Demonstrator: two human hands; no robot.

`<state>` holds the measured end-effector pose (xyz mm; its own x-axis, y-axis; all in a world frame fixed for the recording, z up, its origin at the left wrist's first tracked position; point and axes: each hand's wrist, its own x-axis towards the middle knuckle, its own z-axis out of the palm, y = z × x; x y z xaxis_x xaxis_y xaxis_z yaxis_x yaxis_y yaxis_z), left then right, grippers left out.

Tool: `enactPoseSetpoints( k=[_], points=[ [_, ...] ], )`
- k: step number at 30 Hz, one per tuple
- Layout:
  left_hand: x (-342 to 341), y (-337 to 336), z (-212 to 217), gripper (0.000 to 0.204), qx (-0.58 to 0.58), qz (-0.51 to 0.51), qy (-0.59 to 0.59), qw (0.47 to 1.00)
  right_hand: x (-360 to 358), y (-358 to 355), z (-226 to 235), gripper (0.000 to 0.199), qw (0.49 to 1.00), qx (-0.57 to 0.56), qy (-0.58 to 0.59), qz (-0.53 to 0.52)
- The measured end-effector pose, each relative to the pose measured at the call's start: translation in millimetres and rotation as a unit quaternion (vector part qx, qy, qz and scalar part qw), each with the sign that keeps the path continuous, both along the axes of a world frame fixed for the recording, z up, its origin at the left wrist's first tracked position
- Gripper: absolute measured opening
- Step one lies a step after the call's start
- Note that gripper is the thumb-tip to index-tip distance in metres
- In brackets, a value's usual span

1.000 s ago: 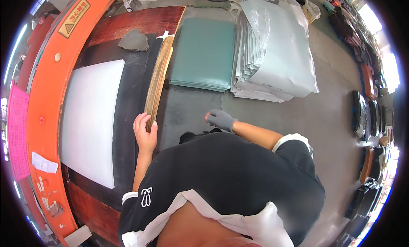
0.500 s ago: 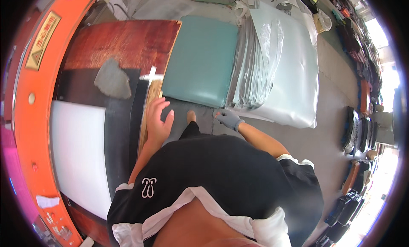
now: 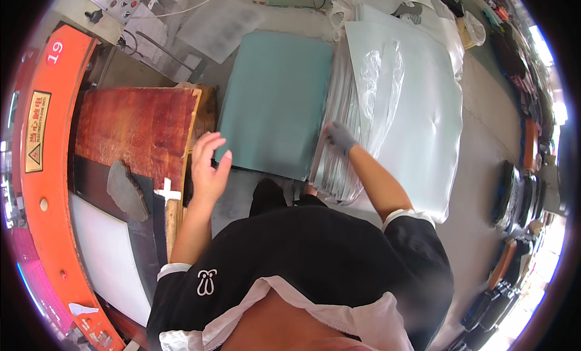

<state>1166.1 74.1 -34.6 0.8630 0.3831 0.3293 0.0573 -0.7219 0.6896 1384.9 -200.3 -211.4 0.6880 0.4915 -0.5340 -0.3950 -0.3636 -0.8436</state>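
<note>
My bare left hand (image 3: pixel 209 169) hovers beside the near left corner of a teal stack of sheets (image 3: pixel 275 103), fingers apart and holding nothing. My right hand (image 3: pixel 341 137), in a grey glove, is over the layered edges of a pile of clear plastic sheets (image 3: pixel 417 127). Its fingers are curled in, and nothing shows between them. The plastic pile lies right beside the teal stack, its loose edges wavy and shiny. Whether the right hand touches those edges I cannot tell.
To the left, an orange machine frame (image 3: pixel 51 139) borders a reddish wooden board (image 3: pixel 133 121). A black sheet (image 3: pixel 91 181), a white sheet (image 3: pixel 109 248) and an irregular grey slab (image 3: pixel 128 190) lie there. A control panel (image 3: pixel 121 3) is at the upper left; dark goods (image 3: pixel 508 193) line the right.
My right hand has moved forward, over the plastic edges. My left hand stays open near the wooden board's edge. The view has shifted, and I stand closer to the teal stack.
</note>
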Motion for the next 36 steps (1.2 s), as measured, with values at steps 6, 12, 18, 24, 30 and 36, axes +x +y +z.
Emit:
enactPoseSetpoints(
  k=[6, 12, 18, 24, 30, 36],
  points=[
    [55.0, -24.8, -72.6, 0.022, -0.083, -0.007, 0.125, 0.989, 142.7, 7.4, -22.0, 0.017, 0.994, -0.029, 0.017, -0.104],
    [119.4, -4.9, -216.0, 0.021, -0.130, 0.036, 0.151, 0.979, 239.2, 90.2, -176.6, 0.035, 0.962, -0.225, -0.152, -0.039],
    [43.7, -73.3, -355.3, 0.053, -0.123, -0.078, 0.544, 0.826, 340.8, 123.7, -360.1, 0.057, 0.931, -0.345, -0.121, -0.002],
    [-0.9, -126.8, -382.4, 0.076, -0.027, -0.094, 0.637, 0.765, 407.0, 113.0, -462.2, 0.079, 0.927, -0.367, -0.053, -0.053],
    [21.3, -122.9, -384.7, 0.058, -0.033, -0.062, 0.617, 0.784, 412.2, 122.8, -466.6, 0.084, 0.931, -0.356, 0.003, -0.079],
    [27.1, -113.4, -387.1, 0.047, -0.023, -0.054, 0.606, 0.794, 427.1, 136.7, -478.1, 0.069, 0.946, -0.289, 0.047, -0.142]
  ],
)
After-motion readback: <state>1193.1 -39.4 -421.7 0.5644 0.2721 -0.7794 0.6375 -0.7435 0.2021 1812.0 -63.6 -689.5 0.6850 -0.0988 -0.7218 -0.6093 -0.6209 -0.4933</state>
